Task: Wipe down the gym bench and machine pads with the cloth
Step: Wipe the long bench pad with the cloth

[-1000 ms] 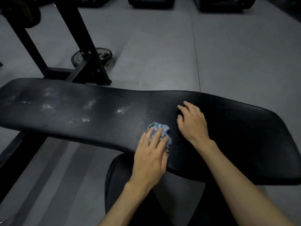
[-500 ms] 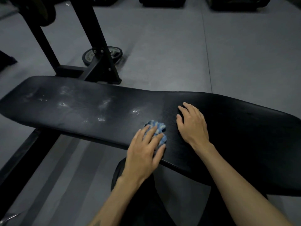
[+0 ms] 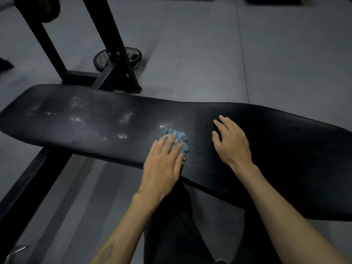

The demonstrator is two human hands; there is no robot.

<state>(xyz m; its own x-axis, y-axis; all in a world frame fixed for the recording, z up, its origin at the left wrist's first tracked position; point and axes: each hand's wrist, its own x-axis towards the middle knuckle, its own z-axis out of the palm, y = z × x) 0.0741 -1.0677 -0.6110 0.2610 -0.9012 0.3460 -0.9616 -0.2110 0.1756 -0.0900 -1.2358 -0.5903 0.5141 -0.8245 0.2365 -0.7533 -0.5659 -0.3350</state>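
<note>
A long black padded gym bench (image 3: 95,122) runs across the view from left to right. Pale wet smears and droplets mark its left half. A crumpled blue cloth (image 3: 178,137) lies on the pad near the front edge, and my left hand (image 3: 163,161) presses flat on top of it, covering its near part. My right hand (image 3: 231,141) rests flat on the pad just to the right of the cloth, fingers spread, holding nothing.
A black steel rack frame (image 3: 116,60) stands behind the bench on the grey floor, with a weight plate (image 3: 118,58) lying at its foot. A black frame rail (image 3: 32,181) runs under the bench's left end. My dark-trousered leg (image 3: 171,225) is below the pad.
My left hand has slid the cloth leftwards along the pad, towards the wet smears. My right hand has stayed in place on the pad.
</note>
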